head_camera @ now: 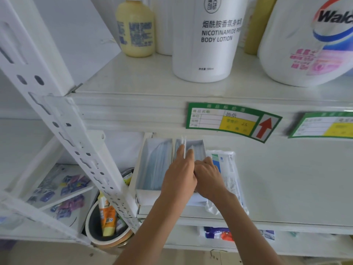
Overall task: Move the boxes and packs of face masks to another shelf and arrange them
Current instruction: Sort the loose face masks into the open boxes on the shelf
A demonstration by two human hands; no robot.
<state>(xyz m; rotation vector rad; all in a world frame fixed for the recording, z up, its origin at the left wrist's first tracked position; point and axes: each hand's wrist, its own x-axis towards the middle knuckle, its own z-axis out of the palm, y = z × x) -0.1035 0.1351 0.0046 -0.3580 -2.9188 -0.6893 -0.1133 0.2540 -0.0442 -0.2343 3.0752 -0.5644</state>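
2 hands (178,174) (209,176) reach into the right mask box (198,148), fingers pinching masks between them

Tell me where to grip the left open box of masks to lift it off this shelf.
Grip the left open box by its near end wall, from the front: the next box sits against its right wall, the shelf above blocks a top approach.

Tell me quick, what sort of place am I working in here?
Most likely a small shop or its stockroom: white metal shelving with green-bordered price tags on the shelf edge, a white body lotion bottle above, and open white boxes of blue face masks below.
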